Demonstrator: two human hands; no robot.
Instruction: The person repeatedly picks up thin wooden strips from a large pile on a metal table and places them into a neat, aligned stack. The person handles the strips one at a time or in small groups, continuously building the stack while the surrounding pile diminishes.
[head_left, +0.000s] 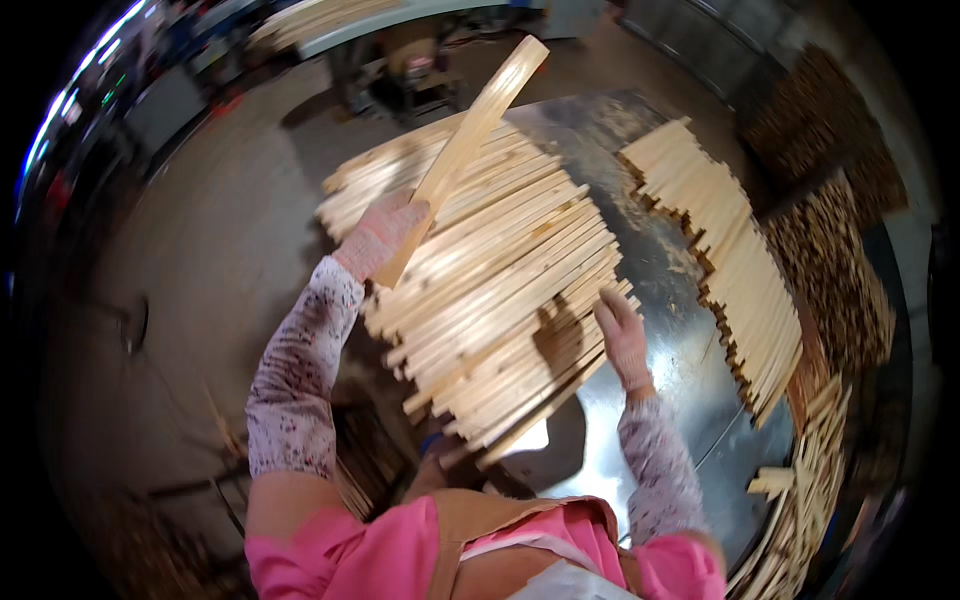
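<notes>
My left hand (383,238), in a pale pinkish glove, is closed around the lower part of a wooden slat (478,128). The slat is raised at a slant, its far end pointing up and to the right. Below it, a wide layer of pale wooden slats (500,270) lies side by side on a metal table (640,420). My right hand (622,335) hovers by the right ends of these slats, fingers curled together, with nothing visible in them. Its shadow falls on the slats.
A second row of slats (725,260) lies on the table's right side, with sawdust near it. Further right stand stacked wood bundles (830,270) and a heap of thin strips (800,500). At the back is another workbench (360,25) with boards on it.
</notes>
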